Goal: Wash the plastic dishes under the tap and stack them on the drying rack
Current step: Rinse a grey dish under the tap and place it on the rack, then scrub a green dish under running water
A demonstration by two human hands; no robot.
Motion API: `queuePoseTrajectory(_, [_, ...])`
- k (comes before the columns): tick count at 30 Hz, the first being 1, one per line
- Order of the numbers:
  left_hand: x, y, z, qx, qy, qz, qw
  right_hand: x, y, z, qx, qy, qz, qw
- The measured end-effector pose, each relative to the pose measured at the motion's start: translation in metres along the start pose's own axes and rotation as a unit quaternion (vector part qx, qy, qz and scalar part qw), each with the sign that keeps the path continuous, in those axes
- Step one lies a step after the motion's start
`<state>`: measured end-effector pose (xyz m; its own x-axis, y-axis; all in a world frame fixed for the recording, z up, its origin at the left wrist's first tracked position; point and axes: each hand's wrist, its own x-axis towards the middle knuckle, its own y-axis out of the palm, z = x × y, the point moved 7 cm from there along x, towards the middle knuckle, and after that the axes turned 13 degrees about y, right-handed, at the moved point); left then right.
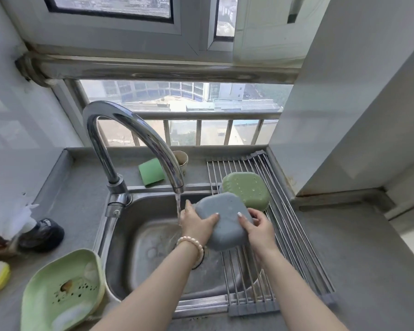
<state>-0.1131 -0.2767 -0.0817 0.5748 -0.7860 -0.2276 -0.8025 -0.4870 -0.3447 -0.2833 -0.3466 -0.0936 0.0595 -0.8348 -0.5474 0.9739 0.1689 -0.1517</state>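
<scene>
Both hands hold one grey plastic dish (224,223), turned bottom-up, just right of the tap (139,137) and its running stream of water (178,206). The left hand (196,223) grips the dish's left edge, thumb lying across the upturned base and fingers curled round behind; the right hand (258,225) grips the right edge in the same way, one finger pressed onto the base. The dish sits over the boundary between the sink (139,247) and the drying rack (285,235), its far corner touching or overlapping a second dish. That one is a green perforated basket (246,191), upside down on the rack, to the right of the tap spout. A third piece, a pale green dish (62,290) with dark specks in it, lies open side up on the counter (359,259) to the left of the tap, leaning at the sink's edge. So three plastic dishes are in sight: one in hand, one on the rack, one on the counter. Behind the tap stand one green sponge (151,172) and one beige cup (181,158), partly hidden by the spout. One bead bracelet (193,244) circles the left wrist.
</scene>
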Motion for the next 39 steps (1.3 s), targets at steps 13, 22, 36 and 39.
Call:
queuePoseTrajectory(13, [0.071,0.088,-0.06,-0.072,0.025,0.096,0.992,0.08,-0.049,0.04,-0.118,-0.022,-0.117,0.986])
queuePoseTrajectory(22, [0.089,0.097,-0.038,0.016,0.02,0.133,0.991,0.105,-0.037,0.036,-0.217,-0.012,-0.045,0.975])
queuePoseTrajectory(36, [0.035,0.063,0.004,0.078,0.011,0.181,0.98,0.059,-0.038,0.045,-0.248,-0.069,-0.189,0.948])
queuePoseTrajectory(39, [0.01,0.038,0.028,0.131,0.01,0.245,0.961,0.015,0.006,0.027,-0.239,-0.123,-0.14,0.953])
